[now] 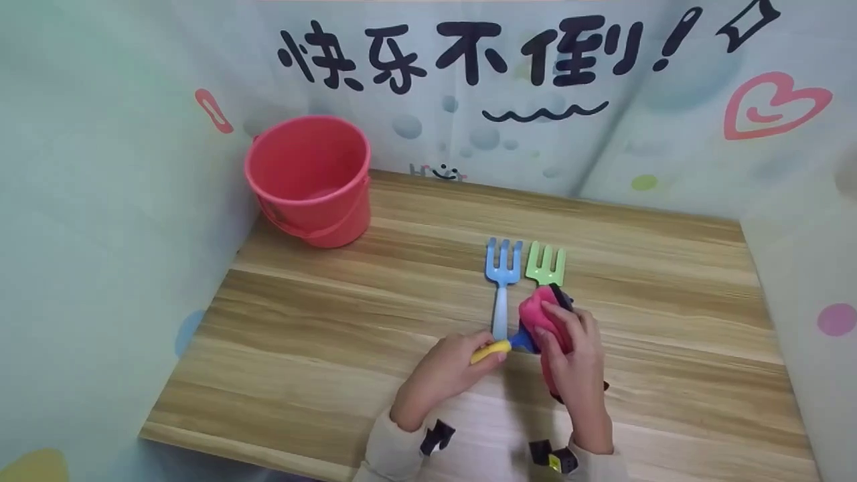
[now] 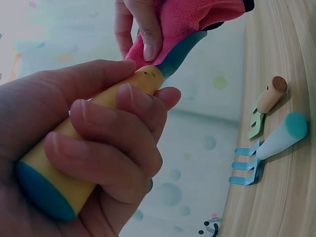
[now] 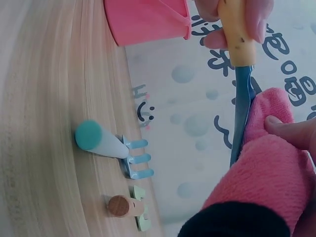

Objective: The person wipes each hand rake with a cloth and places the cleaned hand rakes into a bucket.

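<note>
My left hand (image 1: 452,368) grips the yellow handle (image 2: 118,96) of a small trowel whose blue blade (image 1: 524,340) points right. Thumb and fingers wrap the handle in the left wrist view. My right hand (image 1: 580,355) holds a pink fluffy cloth (image 1: 539,311) with a black edge against that blade. Part of the blade is hidden under the cloth. Just beyond the hands lie two small garden forks, a blue fork (image 1: 503,271) with a pale handle and a green fork (image 1: 547,263). The cloth covers the green fork's handle in the head view.
A pink bucket (image 1: 356,217) stands at the back left of the wooden table (image 1: 301,348), its carrying handle hanging down in front. Printed fabric walls (image 1: 428,127) close off the back and both sides.
</note>
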The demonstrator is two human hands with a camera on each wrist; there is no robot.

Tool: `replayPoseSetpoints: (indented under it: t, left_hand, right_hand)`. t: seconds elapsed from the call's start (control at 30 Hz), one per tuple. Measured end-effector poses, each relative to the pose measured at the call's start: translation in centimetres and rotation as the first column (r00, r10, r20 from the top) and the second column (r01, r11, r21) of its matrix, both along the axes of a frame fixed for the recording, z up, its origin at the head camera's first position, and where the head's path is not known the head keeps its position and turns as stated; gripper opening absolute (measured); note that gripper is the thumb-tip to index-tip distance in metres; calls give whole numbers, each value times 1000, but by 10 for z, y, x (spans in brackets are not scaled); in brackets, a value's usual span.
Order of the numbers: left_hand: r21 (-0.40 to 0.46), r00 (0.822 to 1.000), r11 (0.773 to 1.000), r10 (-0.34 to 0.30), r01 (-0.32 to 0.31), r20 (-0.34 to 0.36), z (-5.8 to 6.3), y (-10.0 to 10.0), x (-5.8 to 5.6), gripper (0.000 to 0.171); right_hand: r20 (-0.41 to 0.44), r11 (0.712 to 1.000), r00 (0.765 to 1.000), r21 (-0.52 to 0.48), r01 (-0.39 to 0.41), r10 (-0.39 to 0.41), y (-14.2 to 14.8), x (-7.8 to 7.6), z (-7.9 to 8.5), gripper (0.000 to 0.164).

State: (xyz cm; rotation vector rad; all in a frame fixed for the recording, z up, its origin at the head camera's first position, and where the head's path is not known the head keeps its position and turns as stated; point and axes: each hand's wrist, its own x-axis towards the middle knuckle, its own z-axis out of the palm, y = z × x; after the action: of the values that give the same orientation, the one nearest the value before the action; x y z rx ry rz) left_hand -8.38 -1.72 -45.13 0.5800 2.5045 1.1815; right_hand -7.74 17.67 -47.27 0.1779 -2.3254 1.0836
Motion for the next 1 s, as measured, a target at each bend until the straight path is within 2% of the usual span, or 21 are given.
replayPoseSetpoints:
  t: [0.23, 0.4, 0.53, 0.7, 1.0]
  left_hand:
    - [-8, 1000, 1000, -1, 1, 17, 1, -1, -1, 27]
    - [-3, 999, 1000, -3, 3, 40, 4, -2, -1, 25]
    - [-12, 998, 1000, -12, 13, 66, 7, -3, -1, 26]
    - [-6, 995, 1000, -19, 20, 102, 8, -3, 0, 25]
    - [40, 996, 999, -35, 32, 80, 1, -1, 2, 22]
  right_hand:
    - [-9, 998, 998, 11, 65, -65, -2, -1, 1, 38]
    - [-53, 994, 992, -12, 112, -112, -4, -1, 1, 35]
    - [-89, 991, 987, -22, 131, -132, -5, -3, -1, 33]
    - [-84, 988, 985, -26, 151, -152, -3, -3, -2, 34]
    - [-104, 984, 978, -13, 179, -180, 1, -4, -7, 34]
